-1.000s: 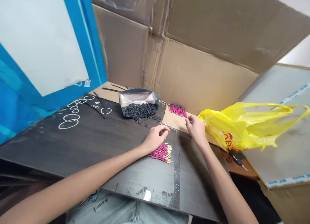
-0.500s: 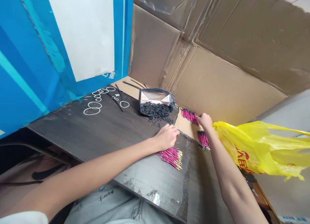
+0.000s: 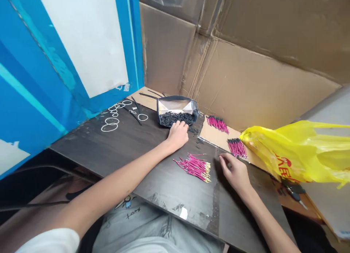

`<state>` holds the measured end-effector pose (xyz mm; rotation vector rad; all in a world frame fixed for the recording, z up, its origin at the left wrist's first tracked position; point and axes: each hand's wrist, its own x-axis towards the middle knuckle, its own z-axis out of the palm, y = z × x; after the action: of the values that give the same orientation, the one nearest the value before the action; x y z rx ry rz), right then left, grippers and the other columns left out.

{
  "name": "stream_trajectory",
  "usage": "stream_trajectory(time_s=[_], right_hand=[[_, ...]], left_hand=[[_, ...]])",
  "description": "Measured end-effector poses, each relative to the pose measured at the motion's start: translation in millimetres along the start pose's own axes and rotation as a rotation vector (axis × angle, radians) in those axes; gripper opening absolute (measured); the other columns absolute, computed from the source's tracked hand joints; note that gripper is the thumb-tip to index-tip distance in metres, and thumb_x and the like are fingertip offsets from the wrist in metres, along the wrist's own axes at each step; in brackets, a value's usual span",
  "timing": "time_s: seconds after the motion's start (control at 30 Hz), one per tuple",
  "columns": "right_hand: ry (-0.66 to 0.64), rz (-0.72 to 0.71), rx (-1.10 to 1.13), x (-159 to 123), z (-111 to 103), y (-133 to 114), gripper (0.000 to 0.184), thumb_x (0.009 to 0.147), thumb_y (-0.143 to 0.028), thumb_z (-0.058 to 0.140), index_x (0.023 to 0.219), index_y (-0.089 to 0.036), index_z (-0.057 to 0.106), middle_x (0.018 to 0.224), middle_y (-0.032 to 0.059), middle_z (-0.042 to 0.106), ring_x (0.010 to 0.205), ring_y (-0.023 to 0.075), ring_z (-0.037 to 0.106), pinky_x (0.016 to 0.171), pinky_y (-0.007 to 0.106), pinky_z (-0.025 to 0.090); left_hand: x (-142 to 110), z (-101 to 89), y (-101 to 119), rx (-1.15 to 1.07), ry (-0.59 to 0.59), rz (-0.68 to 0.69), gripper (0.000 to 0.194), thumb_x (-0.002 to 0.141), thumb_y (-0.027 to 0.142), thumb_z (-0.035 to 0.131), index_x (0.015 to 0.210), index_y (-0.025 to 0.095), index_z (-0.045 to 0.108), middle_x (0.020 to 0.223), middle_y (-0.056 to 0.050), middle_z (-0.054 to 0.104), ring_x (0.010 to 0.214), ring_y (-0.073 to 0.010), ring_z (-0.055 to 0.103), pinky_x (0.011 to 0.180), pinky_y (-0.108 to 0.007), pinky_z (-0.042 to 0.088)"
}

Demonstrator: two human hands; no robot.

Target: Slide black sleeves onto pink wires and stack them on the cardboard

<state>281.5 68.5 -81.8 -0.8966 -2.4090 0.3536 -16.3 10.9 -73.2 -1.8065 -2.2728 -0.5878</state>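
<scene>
My left hand (image 3: 178,136) is at the front edge of a heap of short black tube pieces (image 3: 175,117), which spill from an open dark box (image 3: 177,99) lying on its side. Its fingers are curled together, and their tips are hidden among the pieces. Above the table, my right hand (image 3: 235,172) has thumb and forefinger bent into a near pinch; I cannot make out anything between them. Between the hands lies a bunch of pink wires (image 3: 193,164) with gold-coloured ends. Two rows of pink wires with black ends, a farther row (image 3: 218,124) and a nearer row (image 3: 237,148), rest on a cardboard strip (image 3: 212,136).
White rings (image 3: 110,124) and thin black strips (image 3: 136,117) lie at the table's far left. A yellow plastic bag (image 3: 295,154) hangs over the right side, with scissors (image 3: 296,193) below it. Cardboard (image 3: 262,78) walls the back; a blue panel (image 3: 68,81) walls the left.
My right hand has come away from the wire rows, back toward the loose pink wires. My left hand has left those wires and moved up and left to the black tube pieces. The view has shifted slightly.
</scene>
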Motion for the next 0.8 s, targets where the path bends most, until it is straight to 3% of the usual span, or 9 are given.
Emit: stream_trajectory(time_s=[0.07, 0.2, 0.33, 0.53, 0.8], right_hand=[[-0.004, -0.017, 0.054, -12, 9, -6, 0.027, 0.103, -0.041, 0.051, 0.101, -0.023, 0.07, 0.1, 0.0038, 0.077, 0.085, 0.0198, 0.072, 0.078, 0.03, 0.05], [-0.007, -0.026, 0.103, -5, 16, -5, 0.023, 0.104, -0.034, 0.05, 0.1, -0.023, 0.069, 0.098, 0.0041, 0.075, 0.089, 0.0206, 0.07, 0.082, 0.031, 0.05], [-0.028, -0.048, 0.061, 3, 17, -2, 0.018, 0.102, -0.028, 0.052, 0.104, -0.023, 0.069, 0.1, 0.005, 0.074, 0.092, 0.0209, 0.068, 0.082, 0.032, 0.049], [-0.084, -0.079, 0.018, 1, 13, -4, 0.016, 0.103, -0.025, 0.053, 0.104, -0.024, 0.069, 0.098, 0.0047, 0.071, 0.094, 0.02, 0.065, 0.079, 0.031, 0.047], [-0.088, -0.053, 0.064, 6, 13, -4, 0.016, 0.101, -0.022, 0.054, 0.104, -0.023, 0.069, 0.101, 0.0041, 0.072, 0.094, 0.0199, 0.065, 0.079, 0.031, 0.046]], left_hand=[[2, 2.5, -6, 0.03, -0.003, -0.032, 0.028, 0.091, 0.013, 0.051, 0.11, 0.011, 0.072, 0.114, -0.015, 0.067, 0.108, -0.0329, 0.055, 0.093, -0.046, 0.044], [7, 8.6, -14, 0.011, 0.019, -0.019, 0.028, 0.093, 0.015, 0.05, 0.11, 0.014, 0.072, 0.111, -0.014, 0.067, 0.108, -0.0326, 0.056, 0.095, -0.047, 0.044], [8, 7.5, -8, -0.204, 0.015, 0.132, 0.02, 0.096, 0.02, 0.051, 0.096, 0.018, 0.071, 0.101, -0.01, 0.068, 0.101, -0.0269, 0.057, 0.096, -0.042, 0.046], [-6, -3.1, 23, -0.442, -0.217, 0.481, 0.022, 0.097, 0.036, 0.059, 0.084, 0.02, 0.065, 0.092, -0.005, 0.066, 0.097, -0.0223, 0.054, 0.093, -0.038, 0.046], [-10, -12.9, 31, -0.507, -0.413, 0.517, 0.023, 0.091, 0.043, 0.07, 0.093, 0.02, 0.067, 0.098, -0.003, 0.065, 0.098, -0.0194, 0.055, 0.092, -0.034, 0.045]])
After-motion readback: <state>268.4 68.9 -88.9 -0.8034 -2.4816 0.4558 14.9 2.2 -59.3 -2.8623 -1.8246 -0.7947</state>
